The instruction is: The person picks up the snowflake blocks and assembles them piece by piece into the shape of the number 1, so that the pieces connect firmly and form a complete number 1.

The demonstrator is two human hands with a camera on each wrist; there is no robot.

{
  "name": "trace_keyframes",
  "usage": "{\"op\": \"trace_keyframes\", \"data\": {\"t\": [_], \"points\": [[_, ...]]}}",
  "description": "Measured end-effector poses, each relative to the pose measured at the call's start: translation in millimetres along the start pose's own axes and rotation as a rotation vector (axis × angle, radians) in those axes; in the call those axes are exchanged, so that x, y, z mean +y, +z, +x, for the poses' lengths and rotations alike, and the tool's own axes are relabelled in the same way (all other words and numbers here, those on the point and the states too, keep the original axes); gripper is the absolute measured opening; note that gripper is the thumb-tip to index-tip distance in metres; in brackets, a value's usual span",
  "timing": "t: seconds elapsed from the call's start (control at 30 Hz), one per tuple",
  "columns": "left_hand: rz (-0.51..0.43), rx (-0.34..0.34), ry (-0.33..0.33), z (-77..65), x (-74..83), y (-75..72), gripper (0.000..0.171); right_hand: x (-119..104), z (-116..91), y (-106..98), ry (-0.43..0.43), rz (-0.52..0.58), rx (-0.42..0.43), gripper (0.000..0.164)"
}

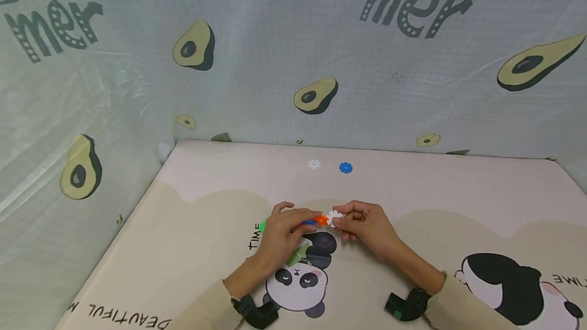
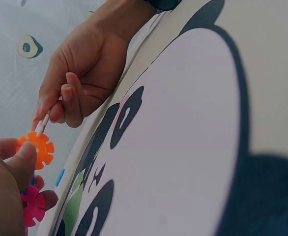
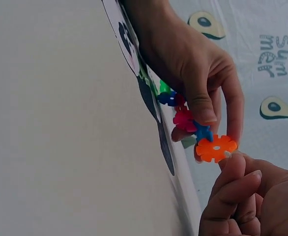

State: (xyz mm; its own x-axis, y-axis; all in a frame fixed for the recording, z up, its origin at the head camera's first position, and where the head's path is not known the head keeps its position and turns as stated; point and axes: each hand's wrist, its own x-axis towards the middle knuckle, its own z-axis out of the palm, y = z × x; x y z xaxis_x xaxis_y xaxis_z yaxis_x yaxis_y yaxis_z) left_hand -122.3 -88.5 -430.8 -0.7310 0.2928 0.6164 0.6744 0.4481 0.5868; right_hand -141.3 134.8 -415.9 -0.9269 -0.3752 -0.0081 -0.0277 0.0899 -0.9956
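Observation:
My left hand (image 1: 285, 232) grips a chain of interlocked notched plastic discs near the orange disc (image 1: 322, 220). In the right wrist view the chain runs from a green disc (image 3: 164, 87) through a dark blue disc (image 3: 167, 99), a pink disc (image 3: 184, 120) and a blue disc (image 3: 203, 132) to the orange one. My right hand (image 1: 370, 225) pinches a white notched disc (image 1: 334, 218) between thumb and fingers. In the left wrist view the white disc (image 2: 43, 124) is edge-on and meets the orange disc's rim; whether it is slotted in I cannot tell.
Toward the table's back edge lie a loose white disc (image 1: 314, 164) and a loose blue disc (image 1: 346, 167), side by side. The cloth-covered table (image 1: 192, 258) has printed pandas. Behind it hangs an avocado-print sheet (image 1: 257, 55).

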Motion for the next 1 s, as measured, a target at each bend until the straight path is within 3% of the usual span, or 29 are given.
{"op": "trace_keyframes", "data": {"t": [0.73,1.0], "points": [[0.024,0.008,0.074,0.4,-0.8,0.5,0.027,3.3,0.8,2.2,-0.009,0.045,-0.013,0.03],[0.018,0.005,0.055,0.4,0.1,1.1,0.027,4.2,0.9,2.5,-0.006,0.05,-0.016,0.03]]}}
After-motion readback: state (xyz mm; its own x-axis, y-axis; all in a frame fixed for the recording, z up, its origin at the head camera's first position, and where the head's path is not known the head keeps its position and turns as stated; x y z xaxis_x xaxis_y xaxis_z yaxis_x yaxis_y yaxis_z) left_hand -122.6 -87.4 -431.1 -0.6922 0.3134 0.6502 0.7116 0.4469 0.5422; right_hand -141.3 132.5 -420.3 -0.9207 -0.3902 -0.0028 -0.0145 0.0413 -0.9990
